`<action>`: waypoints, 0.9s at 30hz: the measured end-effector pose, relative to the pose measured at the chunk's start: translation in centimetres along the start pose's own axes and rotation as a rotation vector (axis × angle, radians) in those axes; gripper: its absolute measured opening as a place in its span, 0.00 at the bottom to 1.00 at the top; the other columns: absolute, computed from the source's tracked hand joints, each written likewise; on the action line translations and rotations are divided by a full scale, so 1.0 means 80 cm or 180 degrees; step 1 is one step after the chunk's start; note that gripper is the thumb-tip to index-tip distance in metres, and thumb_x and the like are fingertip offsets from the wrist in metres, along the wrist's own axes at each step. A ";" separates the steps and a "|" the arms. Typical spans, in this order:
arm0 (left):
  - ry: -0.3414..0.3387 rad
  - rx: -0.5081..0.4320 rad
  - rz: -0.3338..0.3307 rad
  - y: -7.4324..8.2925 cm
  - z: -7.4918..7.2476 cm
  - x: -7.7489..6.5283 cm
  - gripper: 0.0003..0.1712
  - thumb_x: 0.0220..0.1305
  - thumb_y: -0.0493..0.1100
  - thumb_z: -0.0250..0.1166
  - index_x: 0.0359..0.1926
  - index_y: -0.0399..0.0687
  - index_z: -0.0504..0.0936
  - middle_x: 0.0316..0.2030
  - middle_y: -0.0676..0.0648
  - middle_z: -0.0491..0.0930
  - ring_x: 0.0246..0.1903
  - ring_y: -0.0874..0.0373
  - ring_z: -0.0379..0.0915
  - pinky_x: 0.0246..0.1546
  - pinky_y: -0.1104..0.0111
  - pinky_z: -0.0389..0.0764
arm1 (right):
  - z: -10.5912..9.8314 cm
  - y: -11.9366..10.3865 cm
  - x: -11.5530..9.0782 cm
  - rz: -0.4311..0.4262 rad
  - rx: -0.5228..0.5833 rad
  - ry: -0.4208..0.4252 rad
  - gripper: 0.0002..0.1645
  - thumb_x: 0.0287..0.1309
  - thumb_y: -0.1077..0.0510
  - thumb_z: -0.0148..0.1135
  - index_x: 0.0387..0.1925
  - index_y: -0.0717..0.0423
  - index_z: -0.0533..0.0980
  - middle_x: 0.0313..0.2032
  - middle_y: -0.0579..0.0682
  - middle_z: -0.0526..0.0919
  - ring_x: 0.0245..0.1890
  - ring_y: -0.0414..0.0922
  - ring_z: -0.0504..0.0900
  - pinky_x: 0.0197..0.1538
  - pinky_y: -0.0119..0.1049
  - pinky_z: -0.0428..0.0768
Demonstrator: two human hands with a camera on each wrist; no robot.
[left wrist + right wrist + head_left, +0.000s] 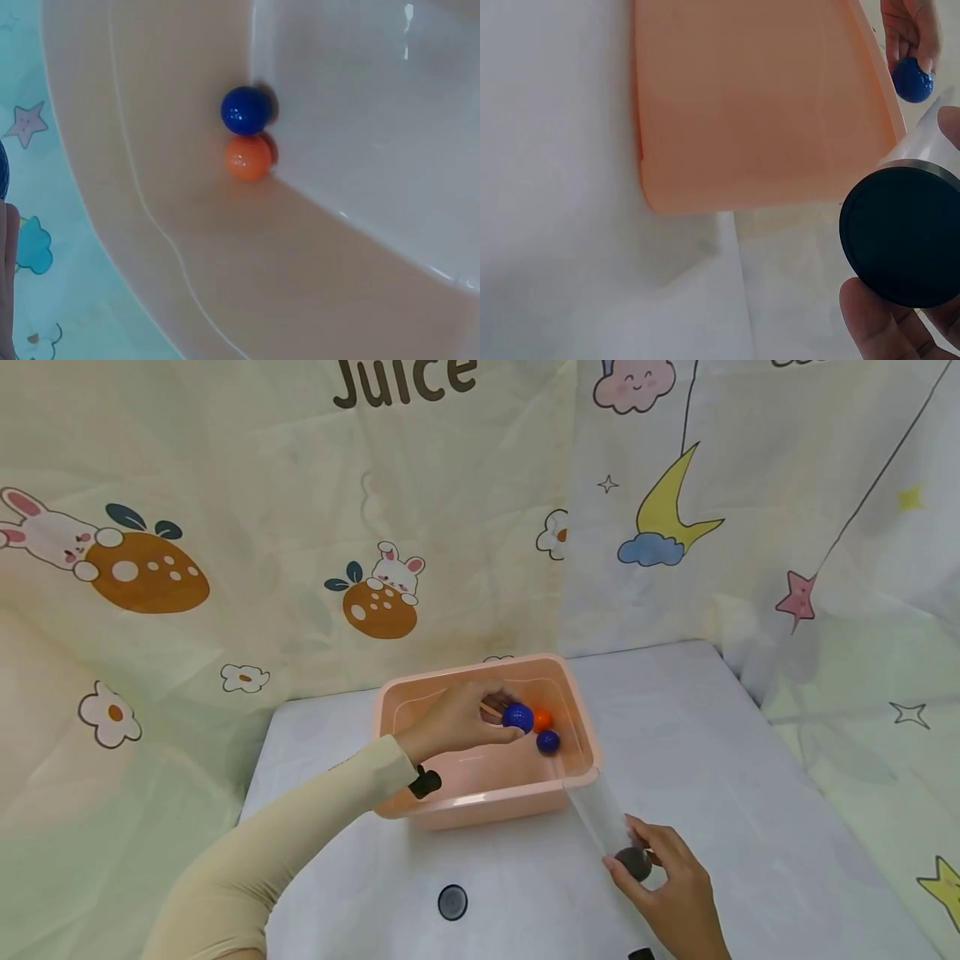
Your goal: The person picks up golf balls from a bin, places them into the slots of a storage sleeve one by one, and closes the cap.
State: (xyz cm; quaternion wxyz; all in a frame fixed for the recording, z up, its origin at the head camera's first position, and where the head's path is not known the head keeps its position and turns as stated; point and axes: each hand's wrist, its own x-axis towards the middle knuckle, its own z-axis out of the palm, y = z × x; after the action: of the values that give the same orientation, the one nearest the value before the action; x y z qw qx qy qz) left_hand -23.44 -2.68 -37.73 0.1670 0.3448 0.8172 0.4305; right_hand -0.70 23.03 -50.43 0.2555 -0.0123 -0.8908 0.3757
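My left hand [467, 720] pinches a shiny blue ball [517, 717] between thumb and fingers, above the right part of a pink plastic basin [480, 797]. Inside that basin, an orange ball [543, 720] and a second blue ball [548, 742] lie touching, as the left wrist view shows. My right hand [678, 885] grips the near end of a clear tube [597, 810]. A round black cap [904, 236] covers this end. The tube slants, its far end at the basin's near right corner. Only slivers of the left hand and held ball show in the left wrist view.
A loose round black lid [452, 902] lies on the white table [360, 893] in front of the basin. Printed cloth [465, 527] hangs behind the table and along its sides. The basin stands near the table's back edge.
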 end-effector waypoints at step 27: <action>-0.0504 0.0057 0.0479 0.020 0.030 0.004 0.22 0.68 0.43 0.79 0.59 0.40 0.88 0.51 0.48 0.89 0.48 0.63 0.86 0.49 0.72 0.88 | 0.000 -0.007 0.012 -0.0005 -0.0026 -0.0153 0.37 0.42 0.62 0.91 0.58 0.62 0.85 0.46 0.49 0.86 0.38 0.47 0.86 0.33 0.33 0.87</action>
State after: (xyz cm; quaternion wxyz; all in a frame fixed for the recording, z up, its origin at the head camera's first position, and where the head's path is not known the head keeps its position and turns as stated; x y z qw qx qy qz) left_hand -21.64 -0.42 -37.75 0.1951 0.4396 0.7771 0.4060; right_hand -1.46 22.89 -49.61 0.2342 -0.0037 -0.8982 0.3720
